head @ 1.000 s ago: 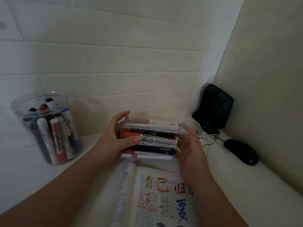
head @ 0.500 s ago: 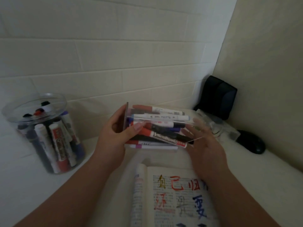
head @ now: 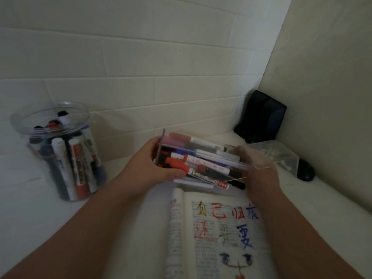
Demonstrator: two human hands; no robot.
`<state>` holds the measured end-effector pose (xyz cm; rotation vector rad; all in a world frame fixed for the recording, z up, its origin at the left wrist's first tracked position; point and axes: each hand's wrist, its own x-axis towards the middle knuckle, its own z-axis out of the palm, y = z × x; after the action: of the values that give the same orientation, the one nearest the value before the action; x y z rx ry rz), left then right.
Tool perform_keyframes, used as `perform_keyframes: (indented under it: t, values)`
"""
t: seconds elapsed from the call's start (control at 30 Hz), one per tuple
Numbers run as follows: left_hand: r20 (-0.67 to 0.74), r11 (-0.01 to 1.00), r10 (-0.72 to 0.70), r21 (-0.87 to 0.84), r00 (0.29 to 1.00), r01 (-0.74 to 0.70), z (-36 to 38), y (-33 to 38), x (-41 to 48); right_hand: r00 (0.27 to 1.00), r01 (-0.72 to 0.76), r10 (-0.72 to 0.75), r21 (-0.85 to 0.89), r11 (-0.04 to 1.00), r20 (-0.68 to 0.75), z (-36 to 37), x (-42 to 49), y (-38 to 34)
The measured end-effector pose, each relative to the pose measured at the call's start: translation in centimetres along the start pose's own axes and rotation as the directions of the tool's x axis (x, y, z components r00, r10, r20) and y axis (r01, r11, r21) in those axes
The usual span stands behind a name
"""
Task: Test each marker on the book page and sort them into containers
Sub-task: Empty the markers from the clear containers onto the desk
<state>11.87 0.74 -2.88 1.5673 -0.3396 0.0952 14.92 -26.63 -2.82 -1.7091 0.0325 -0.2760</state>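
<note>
Finding: both hands are engaged on one container. The left hand [head: 153, 164] grasps the left end of the clear box [head: 227, 158], thumb laid across the front and fingers behind the end wall. The right hand [head: 259, 174] grasps the opposite end; its fingers [head: 251, 156] show through the plastic.

The box sits just beyond the top edge of the open book [head: 227, 228] and is tipped, its left end wall standing nearly upright. Whether its base touches the surface [head: 30, 198] cannot be told. The markers [head: 203, 175] lie stacked lengthwise inside, and one red-capped barrel juts towards the book.

Assessment: the end-to-end hold appears meant to keep the loose stack from rolling while the box is positioned within reach of the page. The page carries coloured test characters, so testing is judged well under way.

The round jar [head: 18, 127], well apart to the left, holds markers standing upright, probably the sorted lot. A second clear container [head: 285, 158] lies near the right wall beside a mouse [head: 306, 172].

Risk: the tilt may spill the protruding markers onto the book.
</note>
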Motion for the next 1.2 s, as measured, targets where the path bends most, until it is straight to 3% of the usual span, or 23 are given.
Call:
perform_keyframes:
  t: [0.03, 0.1, 0.2, 0.33, 0.43, 0.57, 0.73, 0.87, 0.97, 1.13, 1.2]
  values:
    - [0.022, 1.000, 0.003, 0.009, 1.000, -0.003, 0.2, 0.2, -0.2, 0.993, -0.107, 0.113, 0.129, 0.986, -0.039, 0.2, 0.3, -0.2]
    - [0.009, 0.999, 0.041, -0.007, 0.999, -0.041, 0.6, 0.6, -0.3, 0.979, -0.180, 0.195, 0.203, 0.962, -0.058, -0.4, 0.5, -0.2]
    - [-0.123, 0.990, 0.122, -0.059, 0.985, -0.130, 0.9, 1.4, 0.4, 0.965, -0.213, 0.246, 0.267, 0.940, -0.093, -0.4, -0.1, -1.0]
    - [-0.268, 0.989, 0.082, -0.096, 0.960, -0.111, 0.7, 0.6, 0.6, 0.918, -0.276, 0.372, 0.455, 0.847, -0.135, 0.1, -0.2, -1.3]
    - [-0.304, 0.986, 0.068, -0.127, 0.950, -0.111, 1.0, 0.3, 1.2, 0.931, -0.224, 0.305, 0.347, 0.911, -0.198, -0.2, -0.4, -1.4]
    - [-0.362, 0.896, -0.024, -0.422, 0.932, -0.141, 1.5, 1.0, 1.6, 0.962, -0.171, 0.168, 0.008, 0.985, -0.216, -0.5, -0.2, -0.9]
    - [-0.414, 0.868, 0.033, -0.440, 0.910, -0.231, 1.1, 2.4, 1.7, 0.984, -0.150, 0.124, -0.218, 0.964, -0.128, -0.2, -0.2, -0.7]
    - [-0.427, 0.834, 0.018, -0.492, 0.904, -0.250, -0.2, 2.6, 1.5, 0.999, 0.019, -0.030, -0.538, 0.843, -0.011, 0.3, -0.7, -1.1]
    - [-0.412, 0.826, 0.080, -0.482, 0.908, -0.292, -0.9, 4.0, 1.6, 0.998, 0.070, -0.058, -0.571, 0.818, 0.040, 0.6, -0.8, -1.1]
    - [-0.469, 0.790, 0.153, -0.472, 0.870, -0.393, -0.9, 5.5, 2.1, 0.997, -0.031, -0.010, -0.472, 0.881, -0.083, 0.3, -0.7, -0.9]
    - [-0.463, 0.765, 0.149, -0.506, 0.874, -0.398, -1.5, 5.5, 2.3, 0.999, -0.013, -0.009, -0.515, 0.857, -0.039, 0.2, -0.8, -0.9]
